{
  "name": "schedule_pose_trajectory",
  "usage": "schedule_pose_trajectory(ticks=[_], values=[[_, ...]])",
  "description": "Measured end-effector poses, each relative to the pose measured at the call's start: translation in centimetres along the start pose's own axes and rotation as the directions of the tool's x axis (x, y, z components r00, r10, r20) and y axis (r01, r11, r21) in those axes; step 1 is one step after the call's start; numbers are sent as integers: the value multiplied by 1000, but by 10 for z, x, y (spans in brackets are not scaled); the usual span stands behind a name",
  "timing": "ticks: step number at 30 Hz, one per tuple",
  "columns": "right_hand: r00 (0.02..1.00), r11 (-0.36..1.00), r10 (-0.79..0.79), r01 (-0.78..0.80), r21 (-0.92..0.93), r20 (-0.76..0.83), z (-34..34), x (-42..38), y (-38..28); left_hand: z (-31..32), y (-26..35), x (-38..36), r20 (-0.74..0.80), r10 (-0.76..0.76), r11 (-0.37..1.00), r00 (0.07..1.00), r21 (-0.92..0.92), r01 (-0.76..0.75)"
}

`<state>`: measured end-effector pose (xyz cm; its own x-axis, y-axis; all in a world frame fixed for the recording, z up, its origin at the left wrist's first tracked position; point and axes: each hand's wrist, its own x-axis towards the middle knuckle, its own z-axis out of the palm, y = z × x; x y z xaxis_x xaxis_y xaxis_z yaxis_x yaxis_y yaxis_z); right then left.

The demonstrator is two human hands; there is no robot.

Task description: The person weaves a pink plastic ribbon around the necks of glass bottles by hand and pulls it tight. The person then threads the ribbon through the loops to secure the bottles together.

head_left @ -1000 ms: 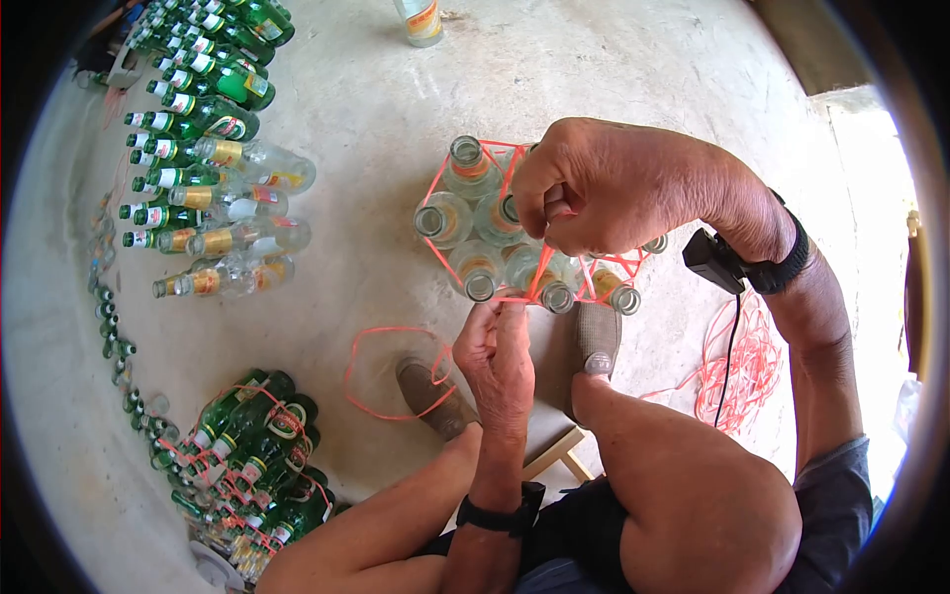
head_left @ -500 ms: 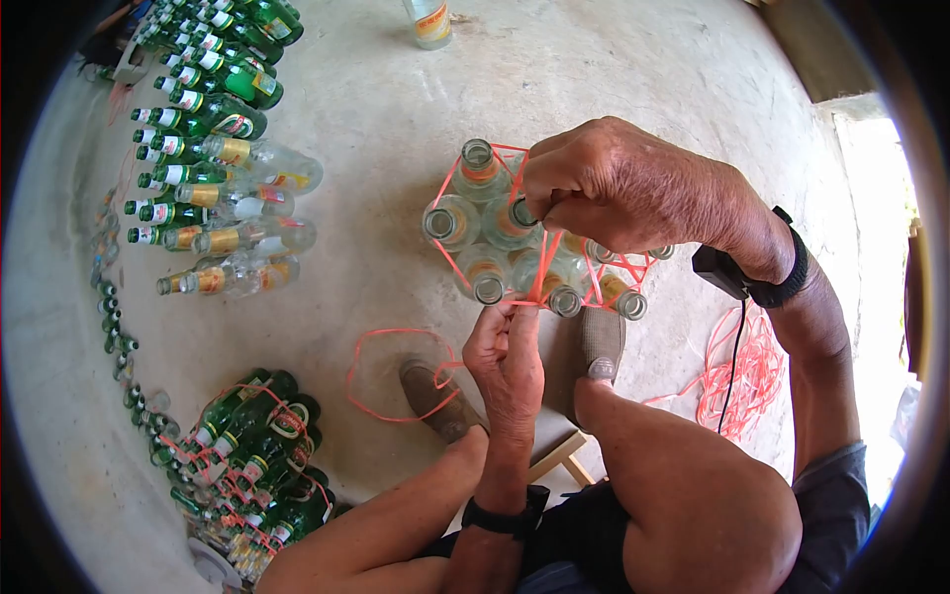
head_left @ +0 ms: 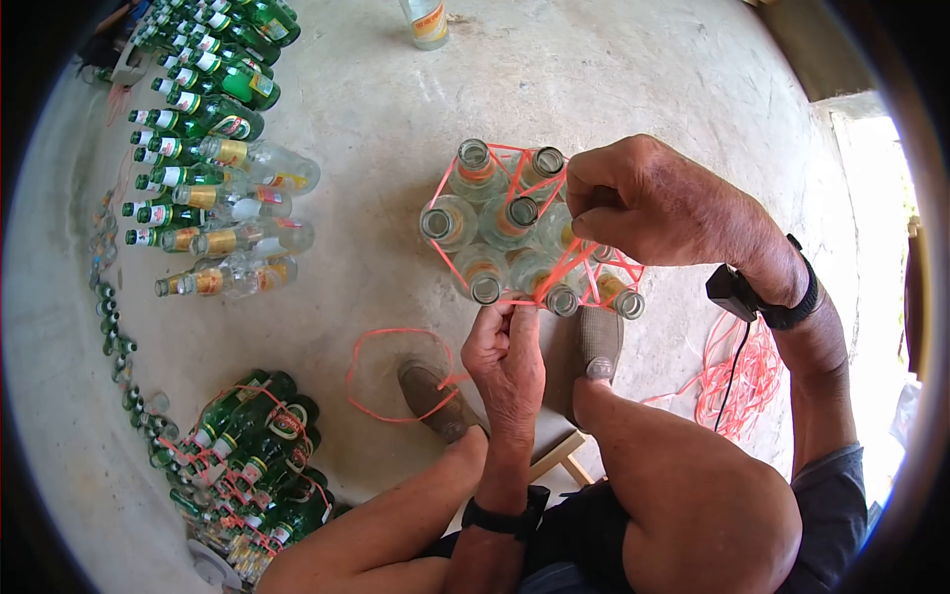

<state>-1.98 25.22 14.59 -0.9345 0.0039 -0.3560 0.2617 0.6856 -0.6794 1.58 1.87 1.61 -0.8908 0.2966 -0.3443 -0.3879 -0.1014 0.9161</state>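
Several clear glass bottles [head_left: 452, 220] stand upright in a tight cluster on the floor in front of me. Pink plastic twine [head_left: 567, 262] runs round their necks and crosses between them. My left hand [head_left: 507, 354] is at the near side of the cluster, thumb and fingers pinched on the twine beside a bottle neck. Above the right part of the bottles, my right hand [head_left: 643, 198] is closed on the twine, which stretches taut down toward the left hand. My right hand hides some bottle necks beneath it.
Green bottles [head_left: 228, 89] and clear ones lie stacked along the left. Tied green bottles [head_left: 262, 426] sit at the lower left. A single bottle [head_left: 426, 25] stands at the far side. A loose twine heap [head_left: 742, 376] lies at the right, near a wooden piece [head_left: 559, 457] between my legs.
My right hand has moved right and slightly toward me, pulling the twine over to a slant and uncovering a bottle neck at the back. My left hand has stayed nearly in place.
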Motion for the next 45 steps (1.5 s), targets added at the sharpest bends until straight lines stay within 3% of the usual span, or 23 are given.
schedule_pose_trajectory(ticks=[1, 7, 16, 19, 22, 31, 37, 42, 45], values=[[998, 999, 53, -53, 4, 13, 0, -2, 0, 0, 0, 0, 0, 5, 1000, 1000, 5, -5], [996, 997, 36, -31, 68, -80, 9, -17, 15, 0, 0, 0, 0, 5, 1000, 1000, 16, -5], [999, 991, -45, 44, 124, 1, 8, -30, 32, 1, 0, 1, 3, 51, 998, 999, 28, -51], [993, 992, -112, 113, 56, -28, 10, -30, 33, 1, -2, 1, 2, 49, 998, 999, 28, -49], [973, 990, -139, 140, -10, -185, 23, -29, 33, 1, -3, 1, -10, 55, 998, 998, 44, -55], [974, 995, 29, -7, 98, -224, 31, -35, 27, 2, 3, 0, -12, 32, 997, 999, 65, -31], [970, 997, 42, -25, 73, -238, 31, -38, 24, 0, 6, 1, 21, 71, 995, 997, 68, -72], [965, 985, 109, -72, 157, -238, 30, -38, 22, 2, 9, 0, 10, 50, 997, 999, 66, -51], [951, 998, -23, 37, 41, -308, 36, -34, 32, 1, 6, 1, -3, 81, 993, 997, 82, -80]])
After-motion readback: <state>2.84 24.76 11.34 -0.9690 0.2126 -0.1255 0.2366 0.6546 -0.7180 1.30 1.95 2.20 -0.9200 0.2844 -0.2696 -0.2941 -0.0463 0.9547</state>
